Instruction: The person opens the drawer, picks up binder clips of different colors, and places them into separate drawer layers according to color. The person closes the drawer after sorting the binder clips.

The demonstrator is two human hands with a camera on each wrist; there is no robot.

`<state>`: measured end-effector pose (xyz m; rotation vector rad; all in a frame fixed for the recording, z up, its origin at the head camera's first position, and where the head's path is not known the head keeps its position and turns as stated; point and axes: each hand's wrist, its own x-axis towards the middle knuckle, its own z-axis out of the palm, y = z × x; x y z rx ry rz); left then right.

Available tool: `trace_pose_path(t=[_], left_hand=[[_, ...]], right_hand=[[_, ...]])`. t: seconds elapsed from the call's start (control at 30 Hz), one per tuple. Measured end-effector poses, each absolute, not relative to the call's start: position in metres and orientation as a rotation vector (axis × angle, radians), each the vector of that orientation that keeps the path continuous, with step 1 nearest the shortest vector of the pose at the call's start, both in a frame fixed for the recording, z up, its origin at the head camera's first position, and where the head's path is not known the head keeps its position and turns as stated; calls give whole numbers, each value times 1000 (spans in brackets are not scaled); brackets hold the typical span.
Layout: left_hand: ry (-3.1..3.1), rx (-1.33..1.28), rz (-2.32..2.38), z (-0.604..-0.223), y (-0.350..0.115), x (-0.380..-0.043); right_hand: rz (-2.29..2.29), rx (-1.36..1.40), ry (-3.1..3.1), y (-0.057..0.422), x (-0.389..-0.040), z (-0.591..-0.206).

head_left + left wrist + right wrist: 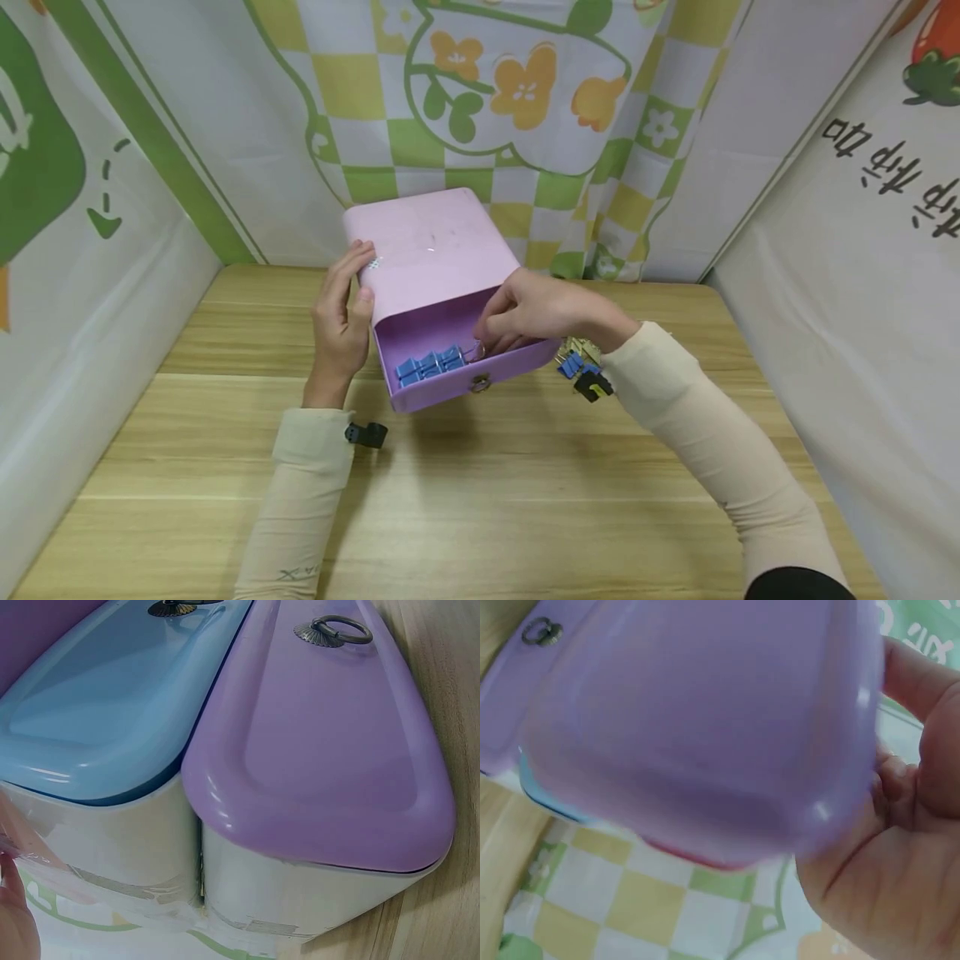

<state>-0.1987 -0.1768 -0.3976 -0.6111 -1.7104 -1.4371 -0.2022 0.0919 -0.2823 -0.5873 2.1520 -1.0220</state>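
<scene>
A pink drawer box (435, 237) stands on the table, its purple top drawer (517, 367) pulled out toward me. Several blue binder clips (431, 365) lie in a row in the drawer's left half. My left hand (341, 321) rests along the box's left side, fingertips over the top edge. Inside the drawer, the curled fingers of my right hand (536, 308) pinch what looks like a binder clip by a silver wire handle (480, 350); its body is hidden. In the right wrist view, the drawer front (705, 712) covers most of that hand's work.
More clips, blue (572, 364), gold (581, 346) and a black one with yellow (592, 385), lie on the table right of the drawer. Lower blue (97, 712) and purple (322, 735) drawers with ring pulls are closed. A printed curtain (510, 83) hangs behind the box.
</scene>
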Motion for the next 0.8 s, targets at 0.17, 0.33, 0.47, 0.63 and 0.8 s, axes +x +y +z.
trace_pose_path(t=[0.17, 0.33, 0.47, 0.63, 0.8], left_hand=[[-1714, -623, -1430, -394, -176, -197], [-1709, -616, -1420, -396, -176, -198], [-1713, -616, -1425, -397, -177, -199], [-1717, -622, -1436, -394, -177, -196], [-1719, -620, -1435, -395, -177, -196]], right_hand=[[-1105, -506, 2146, 106, -204, -268], [-1120, -504, 2233, 128, -205, -254], [-1184, -421, 2287, 146, -206, -248], [-1215, -364, 2353, 169, -207, -254], [-1147, -310, 2425, 193, -210, -276]])
